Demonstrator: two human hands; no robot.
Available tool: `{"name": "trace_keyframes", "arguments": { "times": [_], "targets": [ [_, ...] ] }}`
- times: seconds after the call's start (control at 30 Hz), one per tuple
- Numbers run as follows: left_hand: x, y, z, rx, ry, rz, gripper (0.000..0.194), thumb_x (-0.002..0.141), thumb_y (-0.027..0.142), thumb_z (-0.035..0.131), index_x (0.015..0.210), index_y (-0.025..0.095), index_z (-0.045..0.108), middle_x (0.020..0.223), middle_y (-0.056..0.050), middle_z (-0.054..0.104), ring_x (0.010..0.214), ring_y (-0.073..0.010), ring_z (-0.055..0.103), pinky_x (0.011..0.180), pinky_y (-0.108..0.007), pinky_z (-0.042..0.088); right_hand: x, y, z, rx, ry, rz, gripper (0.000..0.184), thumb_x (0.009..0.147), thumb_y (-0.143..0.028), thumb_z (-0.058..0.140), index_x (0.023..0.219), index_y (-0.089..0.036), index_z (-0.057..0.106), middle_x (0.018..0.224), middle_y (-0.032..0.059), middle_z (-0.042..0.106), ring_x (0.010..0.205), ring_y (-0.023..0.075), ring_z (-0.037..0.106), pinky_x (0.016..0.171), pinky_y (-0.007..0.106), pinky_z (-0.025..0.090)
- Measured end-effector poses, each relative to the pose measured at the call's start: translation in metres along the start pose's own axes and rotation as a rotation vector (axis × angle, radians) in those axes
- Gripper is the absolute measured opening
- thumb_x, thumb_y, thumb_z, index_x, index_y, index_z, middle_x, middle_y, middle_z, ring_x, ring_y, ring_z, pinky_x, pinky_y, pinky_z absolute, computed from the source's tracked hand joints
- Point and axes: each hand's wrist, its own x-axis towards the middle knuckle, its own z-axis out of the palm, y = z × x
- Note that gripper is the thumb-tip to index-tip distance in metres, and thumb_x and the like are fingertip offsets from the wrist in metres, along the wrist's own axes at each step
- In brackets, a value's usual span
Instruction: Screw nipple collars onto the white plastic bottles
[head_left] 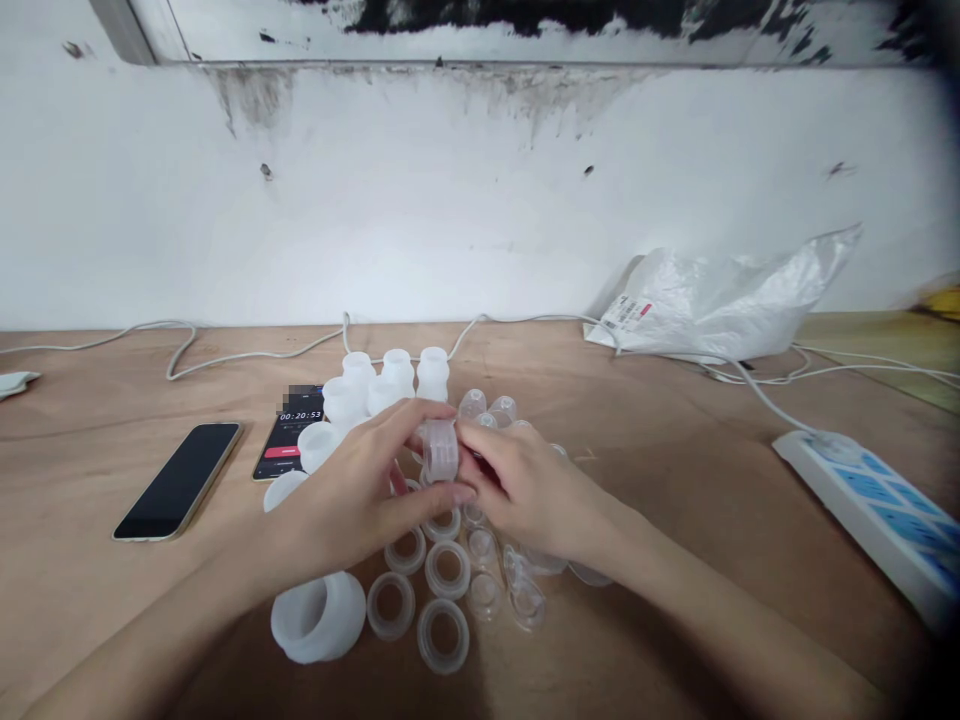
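Note:
Both my hands meet over a cluster of clear plastic parts on a wooden table (675,450). My left hand (360,495) pinches a small translucent plastic ring piece (440,450) between thumb and fingers. My right hand (525,490) grips the same piece from the right side, fingers curled. Below the hands lie several clear rings (444,632) and small clear caps (527,603). A larger frosted white piece (319,617) lies on its side by my left wrist. Behind the hands stand several frosted white bottle-like pieces (397,372).
Two phones lie at the left: a dark one (180,480) and one showing a timer (292,432). A white power strip (877,515) sits at the right edge, with white cables (247,352) along the back. A plastic bag (720,300) leans against the wall.

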Motion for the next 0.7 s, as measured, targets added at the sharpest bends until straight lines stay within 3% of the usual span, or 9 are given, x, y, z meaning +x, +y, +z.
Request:
{"name": "trace_keyframes", "arguments": {
  "times": [0.13, 0.3, 0.5, 0.7],
  "targets": [
    [0.002, -0.003, -0.002, -0.013, -0.034, -0.033, 0.031, 0.079, 0.029, 0.056, 0.108, 0.021, 0.048, 0.089, -0.001, 0.060, 0.072, -0.0124, 0.056, 0.058, -0.022, 0.045, -0.001, -0.001, 0.000, -0.005, 0.060, -0.065, 0.017, 0.077, -0.015, 0.038, 0.063, -0.019, 0.030, 0.051, -0.0060, 0.033, 0.045, 0.0062, 0.027, 0.046, 0.021, 0.020],
    [0.003, -0.001, -0.011, -0.270, -0.122, -0.090, 0.030, 0.078, 0.027, 0.057, 0.106, 0.020, 0.046, 0.081, 0.000, 0.060, 0.063, -0.0106, 0.053, 0.049, -0.019, 0.044, -0.001, -0.001, -0.006, 0.016, 0.083, -0.094, 0.017, 0.076, -0.014, 0.039, 0.062, -0.019, 0.031, 0.051, -0.0062, 0.033, 0.045, 0.0059, 0.029, 0.046, 0.019, 0.023],
    [0.006, -0.003, -0.012, -0.419, -0.103, -0.107, 0.031, 0.075, 0.022, 0.060, 0.104, 0.020, 0.048, 0.088, -0.002, 0.057, 0.076, -0.0143, 0.055, 0.056, -0.023, 0.051, 0.001, 0.000, -0.011, 0.007, 0.095, -0.134, 0.017, 0.075, -0.012, 0.040, 0.062, -0.019, 0.032, 0.052, -0.0061, 0.033, 0.045, 0.0058, 0.028, 0.047, 0.019, 0.023],
    [0.006, -0.006, -0.011, -0.423, -0.113, -0.126, 0.032, 0.074, 0.021, 0.061, 0.104, 0.020, 0.049, 0.086, -0.001, 0.058, 0.074, -0.0136, 0.056, 0.060, -0.026, 0.051, -0.001, 0.000, -0.011, -0.049, 0.019, -0.105, 0.018, 0.080, -0.016, 0.038, 0.063, -0.019, 0.034, 0.050, -0.0063, 0.034, 0.043, 0.0060, 0.029, 0.045, 0.021, 0.021]
  ]
}}
